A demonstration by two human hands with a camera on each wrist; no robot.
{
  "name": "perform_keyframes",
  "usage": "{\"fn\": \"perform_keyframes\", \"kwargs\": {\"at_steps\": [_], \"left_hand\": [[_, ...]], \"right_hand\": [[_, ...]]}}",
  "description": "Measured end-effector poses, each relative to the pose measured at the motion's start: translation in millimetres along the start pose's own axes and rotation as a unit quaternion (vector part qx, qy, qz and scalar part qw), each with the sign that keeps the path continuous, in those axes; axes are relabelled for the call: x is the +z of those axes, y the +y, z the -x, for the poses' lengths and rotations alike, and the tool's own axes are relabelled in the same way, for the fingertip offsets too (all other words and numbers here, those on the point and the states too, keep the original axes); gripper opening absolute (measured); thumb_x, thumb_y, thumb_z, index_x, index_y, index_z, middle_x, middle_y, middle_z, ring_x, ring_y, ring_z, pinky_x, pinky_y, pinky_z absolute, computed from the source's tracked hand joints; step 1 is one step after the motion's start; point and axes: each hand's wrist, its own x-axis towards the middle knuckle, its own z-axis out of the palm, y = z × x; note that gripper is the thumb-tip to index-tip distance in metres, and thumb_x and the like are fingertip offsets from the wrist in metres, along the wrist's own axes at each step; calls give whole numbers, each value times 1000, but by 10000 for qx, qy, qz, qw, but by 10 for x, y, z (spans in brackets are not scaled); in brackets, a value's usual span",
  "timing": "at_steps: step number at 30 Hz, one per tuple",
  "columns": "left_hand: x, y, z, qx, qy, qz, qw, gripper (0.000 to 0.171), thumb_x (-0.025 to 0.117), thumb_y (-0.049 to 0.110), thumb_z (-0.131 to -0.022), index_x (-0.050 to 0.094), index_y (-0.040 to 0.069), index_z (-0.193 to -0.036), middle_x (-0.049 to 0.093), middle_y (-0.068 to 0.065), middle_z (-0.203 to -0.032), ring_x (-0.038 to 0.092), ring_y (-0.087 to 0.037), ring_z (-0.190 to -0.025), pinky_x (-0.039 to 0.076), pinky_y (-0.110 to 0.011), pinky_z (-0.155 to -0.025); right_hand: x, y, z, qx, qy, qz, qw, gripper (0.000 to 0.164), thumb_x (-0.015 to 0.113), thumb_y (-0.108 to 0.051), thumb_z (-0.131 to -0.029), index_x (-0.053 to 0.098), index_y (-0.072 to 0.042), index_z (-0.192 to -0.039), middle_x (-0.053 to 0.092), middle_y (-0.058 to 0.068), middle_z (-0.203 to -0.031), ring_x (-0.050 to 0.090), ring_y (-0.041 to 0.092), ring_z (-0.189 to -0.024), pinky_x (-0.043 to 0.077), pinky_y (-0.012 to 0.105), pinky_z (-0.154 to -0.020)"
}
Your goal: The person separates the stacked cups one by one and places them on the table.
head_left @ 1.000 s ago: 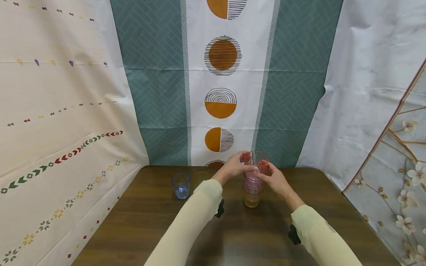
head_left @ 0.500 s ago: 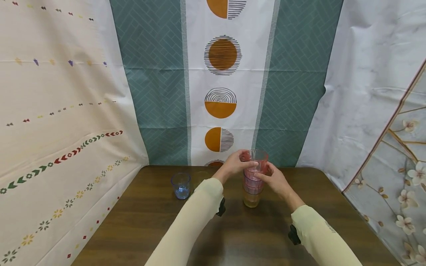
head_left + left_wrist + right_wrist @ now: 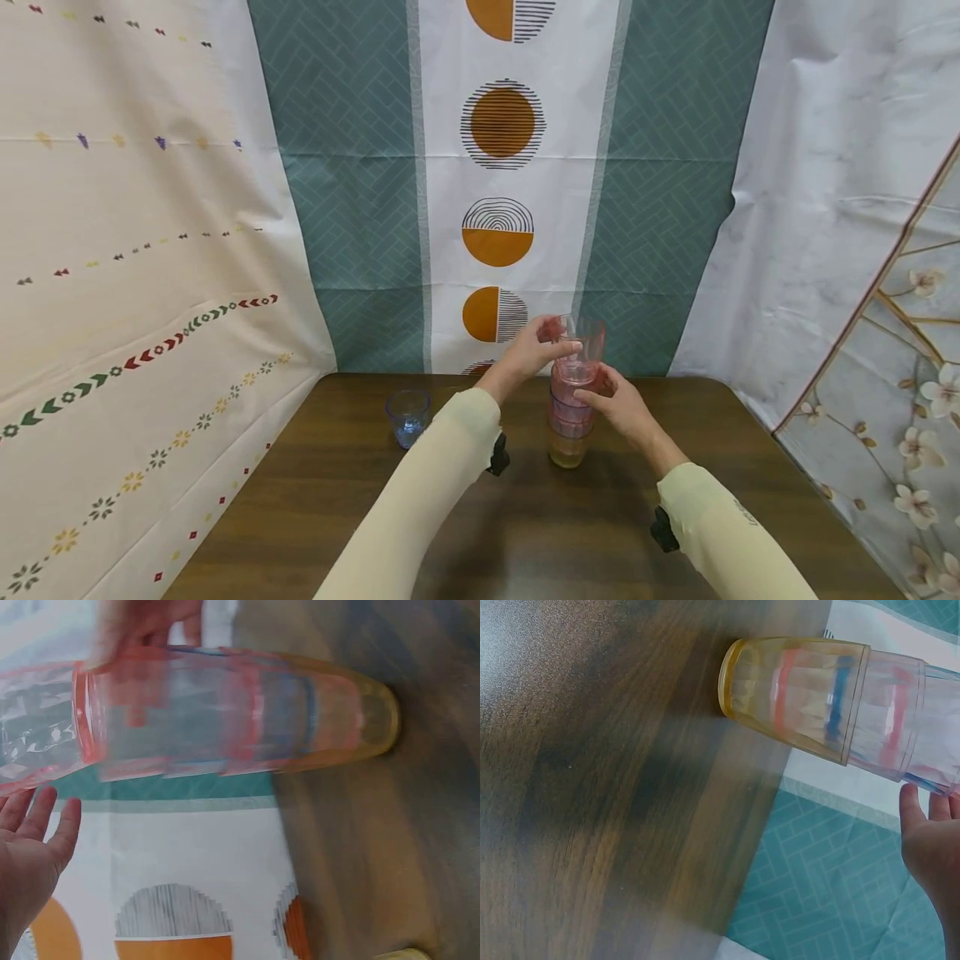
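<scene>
A stack of clear coloured tumblers (image 3: 570, 423) stands upright on the table, yellow at the bottom with bluish and pink ones above. My left hand (image 3: 529, 352) grips the topmost pink tumbler (image 3: 590, 337), thumb on the near side and fingers on the far side. That tumbler is raised, its base near the rim of the pink one below, as the left wrist view also shows. My right hand (image 3: 621, 407) holds the upper part of the stack from the right, thumb in front. The yellow bottom tumbler (image 3: 806, 697) is plain in the right wrist view.
A blue tumbler (image 3: 408, 415) stands by itself at the back left of the wooden table (image 3: 315, 500), partly overlapped by my left sleeve. A yellow rim (image 3: 405, 955) shows at the bottom of the left wrist view. Patterned cloths (image 3: 352, 250) hang behind and at both sides.
My left hand has risen with the top pink tumbler, drawing it up out of the stack. My right hand has stayed on the stack, and the blue tumbler has not moved.
</scene>
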Motion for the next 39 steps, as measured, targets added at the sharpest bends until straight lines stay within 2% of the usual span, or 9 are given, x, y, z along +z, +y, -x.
{"fn": "perform_keyframes", "kwargs": {"at_steps": [5,8,11,16,21,27,35,39], "left_hand": [[-204,164,-22,261,100,-49,9996,75,74,38,-88,40,11,-150,55,-6,-140,51,-21,-128,45,-41,-104],[-369,236,4,274,184,-126,9994,75,75,38,-88,41,11,-149,55,-4,-138,53,-22,-126,46,-40,-103],[-548,253,58,233,329,-137,9991,75,76,38,-88,41,11,-149,55,-4,-137,53,-21,-124,48,-39,-101],[-827,212,178,44,670,-38,9977,76,77,37,-87,41,9,-148,55,-6,-135,52,-22,-124,48,-41,-100],[-1052,42,329,-153,997,-53,9949,76,78,35,-86,42,7,-146,53,-10,-136,50,-26,-126,45,-43,-104],[-1219,-201,592,-304,1069,-87,9938,75,78,30,-87,40,4,-145,50,-14,-137,48,-29,-128,42,-45,-106],[-1219,-572,950,-495,1076,-62,9929,78,79,28,-86,37,1,-146,50,-17,-139,49,-33,-127,43,-49,-105],[-1194,-775,1096,-593,1227,-214,9904,78,80,26,-86,38,-1,-146,52,-17,-136,51,-33,-123,44,-50,-103]], "right_hand": [[-17,86,-47,-82,-35,-11,10000,81,70,-25,-94,24,2,-154,32,24,-156,31,41,-142,27,57,-113],[-17,88,-47,-90,-53,6,9999,80,70,-25,-94,24,3,-154,32,24,-156,30,41,-143,26,57,-113],[-19,149,-77,-130,-13,18,9999,81,71,-28,-94,26,1,-154,33,21,-156,30,39,-143,26,55,-114],[-23,130,-62,-181,13,37,9998,80,71,-29,-93,27,1,-153,33,21,-156,29,39,-144,25,55,-114],[-25,146,-71,-70,-4,29,10000,79,70,-26,-94,26,1,-154,31,21,-157,26,40,-145,24,56,-114],[2,123,-73,-13,-87,-1,10000,80,69,-23,-95,23,3,-154,29,22,-158,26,42,-144,24,57,-114],[2,129,-39,-115,38,134,9998,80,71,-30,-94,27,-2,-154,33,19,-157,28,39,-144,25,56,-114],[5,137,-36,-112,21,118,9999,80,71,-31,-93,27,-1,-154,32,19,-157,27,38,-145,26,56,-114]]}}
